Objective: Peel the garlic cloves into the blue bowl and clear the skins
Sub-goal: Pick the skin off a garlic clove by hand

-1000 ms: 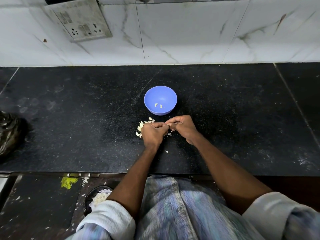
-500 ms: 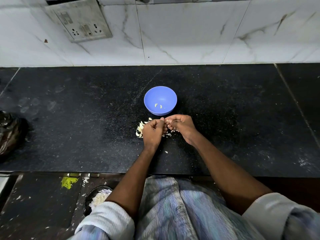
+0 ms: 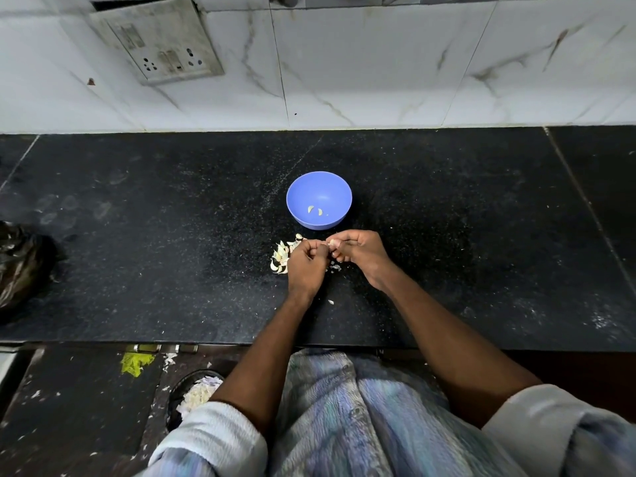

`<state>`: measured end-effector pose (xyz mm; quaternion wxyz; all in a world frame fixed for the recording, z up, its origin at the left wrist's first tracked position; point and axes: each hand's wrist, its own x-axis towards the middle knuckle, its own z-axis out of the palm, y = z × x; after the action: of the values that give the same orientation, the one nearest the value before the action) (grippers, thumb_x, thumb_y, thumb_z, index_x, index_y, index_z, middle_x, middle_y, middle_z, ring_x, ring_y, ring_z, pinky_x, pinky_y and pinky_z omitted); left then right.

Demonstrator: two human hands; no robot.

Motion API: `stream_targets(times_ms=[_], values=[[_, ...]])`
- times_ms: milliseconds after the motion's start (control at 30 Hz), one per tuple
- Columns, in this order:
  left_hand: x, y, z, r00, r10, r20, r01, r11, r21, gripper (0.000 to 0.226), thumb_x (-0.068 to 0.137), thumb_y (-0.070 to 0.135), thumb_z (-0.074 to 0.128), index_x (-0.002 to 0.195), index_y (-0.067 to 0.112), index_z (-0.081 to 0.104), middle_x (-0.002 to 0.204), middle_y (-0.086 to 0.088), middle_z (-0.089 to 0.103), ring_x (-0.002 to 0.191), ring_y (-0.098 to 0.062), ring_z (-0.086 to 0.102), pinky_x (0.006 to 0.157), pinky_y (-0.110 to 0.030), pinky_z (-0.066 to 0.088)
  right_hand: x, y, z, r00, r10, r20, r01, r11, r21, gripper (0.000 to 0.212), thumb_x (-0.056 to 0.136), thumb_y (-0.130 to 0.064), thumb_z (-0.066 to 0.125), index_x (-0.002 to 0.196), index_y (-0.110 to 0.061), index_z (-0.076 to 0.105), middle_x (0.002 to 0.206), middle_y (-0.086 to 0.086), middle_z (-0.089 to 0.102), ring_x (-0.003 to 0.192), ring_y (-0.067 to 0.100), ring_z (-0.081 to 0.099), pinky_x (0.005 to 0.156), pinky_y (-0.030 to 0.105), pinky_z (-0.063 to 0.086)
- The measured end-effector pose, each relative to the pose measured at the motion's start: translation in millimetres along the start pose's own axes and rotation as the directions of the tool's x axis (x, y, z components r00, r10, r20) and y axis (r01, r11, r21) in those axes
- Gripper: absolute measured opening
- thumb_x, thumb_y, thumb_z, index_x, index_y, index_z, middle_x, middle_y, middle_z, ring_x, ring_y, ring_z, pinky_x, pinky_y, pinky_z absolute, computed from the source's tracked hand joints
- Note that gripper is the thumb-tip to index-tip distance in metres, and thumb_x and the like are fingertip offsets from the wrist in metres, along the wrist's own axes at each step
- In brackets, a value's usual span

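head view: the blue bowl [image 3: 319, 200] stands on the black bench [image 3: 172, 235], just beyond the hands, with two peeled cloves [image 3: 315, 210] lying in its bottom. the pile of garlic cloves [image 3: 281, 257] sits on the bench just left of the left hand [image 3: 307, 266], partly hidden by it, and loose skins [image 3: 335, 267] lie scattered between and below the hands. the right hand [image 3: 359, 254] has its grip pinched on a single clove [image 3: 332, 242], a pale bit of which shows at the fingertips. the left hand is curled, its fingertips meeting the same clove; whether it pinches the clove itself or only a flap of skin cannot be told. a dark bag [image 3: 24, 266] lies at the bench's far left edge.

the step in hand looks like stripping the skin off this clove. to do it well, the right hand would best hold the clove firm by its body while the left works the skin from the tip, pulling it away over the bench and not over the bowl, so no skin falls in with the peeled cloves. the task seems early, with most cloves unpeeled.
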<state>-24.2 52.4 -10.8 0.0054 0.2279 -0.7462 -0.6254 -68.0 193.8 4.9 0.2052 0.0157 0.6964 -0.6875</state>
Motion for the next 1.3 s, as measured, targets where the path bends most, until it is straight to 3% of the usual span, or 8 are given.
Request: stream_targets(times_ms=[100, 300, 467, 600, 767, 1133, 1300], values=[[-2.5, -0.7, -2.0, 0.999, 0.05, 0.004, -0.05, 0.994, 0.096, 0.015, 0.091, 0.028, 0.063, 0.081, 0.018, 0.068, 0.072, 0.003, 0.068, 0.065, -0.011, 0.058, 0.071, -0.035, 0.052, 2.9, 1.3, 1.4, 0.998, 0.041, -0.04, -0.036, 0.994, 0.104, 0.013, 0.1, -0.009, 0.064, 0.106, -0.007, 0.076, 0.092, 0.01, 0.077, 0.076, 0.01, 0.066, 0.074, 0.028, 0.054], [-6.2, 0.6, -11.6, 0.971, 0.236, 0.047, -0.24, 0.94, 0.242, 0.016, 0.095, 0.011, 0.07, 0.093, 0.021, 0.082, 0.081, 0.014, 0.077, 0.07, -0.002, 0.069, 0.072, -0.022, 0.058, 2.1, 2.2, 1.2, 0.996, 0.085, 0.012, -0.086, 0.981, 0.172, 0.015, 0.101, -0.005, 0.062, 0.108, -0.006, 0.075, 0.091, 0.01, 0.074, 0.078, 0.009, 0.066, 0.077, 0.025, 0.055], [-8.6, 7.2, -16.7, 0.945, 0.319, -0.069, -0.297, 0.928, 0.223, 0.002, 0.089, 0.02, 0.084, 0.086, 0.02, 0.084, 0.078, 0.015, 0.077, 0.069, -0.002, 0.072, 0.068, -0.023, 0.06, 0.1, -1.3, 2.0, 0.995, 0.097, 0.019, -0.099, 0.98, 0.173, 0.017, 0.099, -0.001, 0.062, 0.112, -0.001, 0.073, 0.091, 0.015, 0.075, 0.078, 0.012, 0.068, 0.075, 0.024, 0.055], [-6.1, 8.4, -19.2, 0.927, 0.374, -0.022, -0.354, 0.895, 0.272, 0.028, 0.091, 0.002, 0.066, 0.103, 0.021, 0.083, 0.094, 0.012, 0.079, 0.082, -0.002, 0.073, 0.079, -0.029, 0.061, -0.3, -2.4, 3.2, 0.992, 0.127, -0.009, -0.122, 0.967, 0.223, 0.007, 0.095, 0.001, 0.067, 0.1, -0.002, 0.071, 0.088, 0.015, 0.076, 0.075, 0.017, 0.069, 0.071, 0.026, 0.056], [-6.0, 10.5, -17.2, 0.934, 0.358, 0.003, -0.348, 0.905, 0.244, 0.009, 0.093, 0.021, 0.078, 0.099, 0.022, 0.084, 0.087, 0.015, 0.079, 0.074, -0.003, 0.073, 0.071, -0.028, 0.062, -0.4, -2.6, 1.6, 0.994, 0.11, -0.015, -0.105, 0.978, 0.178, 0.01, 0.094, -0.005, 0.071, 0.103, 0.0, 0.073, 0.092, 0.016, 0.075, 0.075, 0.015, 0.067, 0.072, 0.026, 0.057], [-4.5, 7.6, -17.8, 0.977, 0.211, 0.013, -0.211, 0.977, 0.019, 0.012, 0.088, 0.018, 0.086, 0.097, 0.01, 0.083, 0.085, 0.004, 0.081, 0.077, -0.016, 0.079, 0.075, -0.029, 0.064, -0.1, -4.1, 1.3, 0.994, 0.105, -0.014, -0.105, 0.995, 0.0, 0.006, 0.094, 0.001, 0.069, 0.097, 0.002, 0.074, 0.081, 0.015, 0.074, 0.068, 0.015, 0.065, 0.068, 0.027, 0.056], [-2.7, 5.2, -14.5, 0.993, 0.118, -0.01, -0.118, 0.984, -0.132, 0.011, 0.091, 0.009, 0.082, 0.101, 0.004, 0.082, 0.087, -0.007, 0.081, 0.078, -0.019, 0.078, 0.078, -0.033, 0.064, 0.6, -5.9, 5.9, 0.997, 0.073, 0.007, -0.073, 0.997, 0.02, 0.013, 0.095, -0.001, 0.068, 0.104, 0.009, 0.069, 0.08, 0.014, 0.07, 0.068, 0.013, 0.064, 0.068, 0.026, 0.054]])
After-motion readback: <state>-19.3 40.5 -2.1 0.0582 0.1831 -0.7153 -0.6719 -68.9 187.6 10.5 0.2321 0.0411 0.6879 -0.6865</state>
